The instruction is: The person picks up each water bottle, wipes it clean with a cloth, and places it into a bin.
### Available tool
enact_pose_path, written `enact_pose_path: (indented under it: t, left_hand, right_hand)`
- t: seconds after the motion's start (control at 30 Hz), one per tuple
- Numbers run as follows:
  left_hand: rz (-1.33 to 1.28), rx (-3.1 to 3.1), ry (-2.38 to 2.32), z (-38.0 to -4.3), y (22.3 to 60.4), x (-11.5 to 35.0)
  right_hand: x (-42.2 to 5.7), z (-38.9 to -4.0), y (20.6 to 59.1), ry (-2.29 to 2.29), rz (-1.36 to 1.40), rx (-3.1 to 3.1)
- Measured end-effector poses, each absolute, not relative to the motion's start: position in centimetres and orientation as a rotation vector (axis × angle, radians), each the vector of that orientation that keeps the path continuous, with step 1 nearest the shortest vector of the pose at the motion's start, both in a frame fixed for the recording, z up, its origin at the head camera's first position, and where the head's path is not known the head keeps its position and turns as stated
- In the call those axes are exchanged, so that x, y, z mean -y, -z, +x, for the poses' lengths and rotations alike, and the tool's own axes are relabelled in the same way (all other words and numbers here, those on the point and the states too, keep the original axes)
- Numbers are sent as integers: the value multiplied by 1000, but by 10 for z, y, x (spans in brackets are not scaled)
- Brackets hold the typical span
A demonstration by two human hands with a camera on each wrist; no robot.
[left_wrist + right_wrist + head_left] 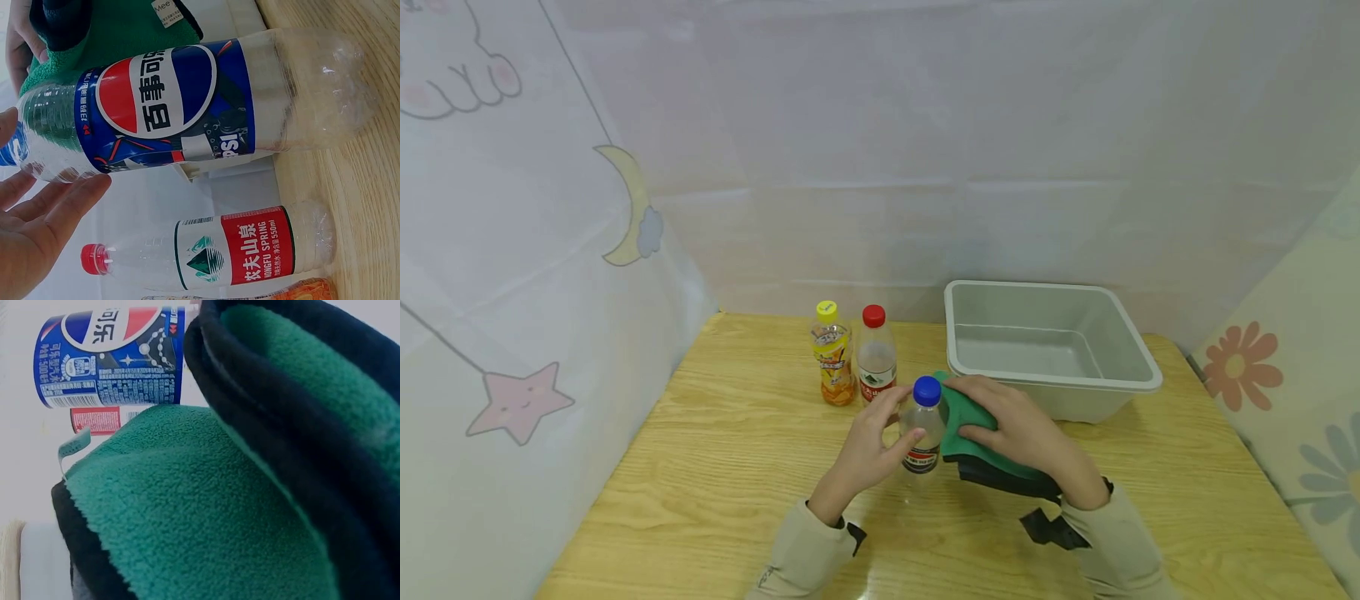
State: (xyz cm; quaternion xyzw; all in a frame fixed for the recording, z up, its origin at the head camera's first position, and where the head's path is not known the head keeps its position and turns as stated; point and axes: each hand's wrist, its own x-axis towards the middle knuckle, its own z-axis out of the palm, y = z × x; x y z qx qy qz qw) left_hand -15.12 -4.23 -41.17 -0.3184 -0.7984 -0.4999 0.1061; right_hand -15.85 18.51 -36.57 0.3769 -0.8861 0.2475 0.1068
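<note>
nearest are two pale sleeves. past them the hands are apart: the left hand has thumb and fingers clasped about the upper part of a blue-capped bottle, while the right hand grips a green cloth just to the right of it. the bottle is upright over the middle of the worktop; whether its base touches the wood i cannot tell. it is clear plastic, with a ribbed, see-through shoulder that lets the green show through, and a bare, lobed base. round its middle runs a deep blue label with a red, white and blue roundel, bold dark characters down the white band, and the letters "psi" near the lower edge. the cloth is thick and fuzzy, folded, with dark edging and a small white tag. farther off stand a red-capped bottle with a red and white label and, left of it, a yellow-capped bottle with orange at its base. a pale grey basin sits at the far right.
</note>
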Motion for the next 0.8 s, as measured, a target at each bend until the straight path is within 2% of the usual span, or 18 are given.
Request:
enact_pose_path:
  t: [0.4,0.8]
  left_hand:
    - [-935,2358,1525,-150,412,42]
    - [-928,2341,1490,-149,412,41]
  right_hand:
    - [-179,-159,368,-707,1082,2663]
    - [-179,-162,394,-808,1042,2594]
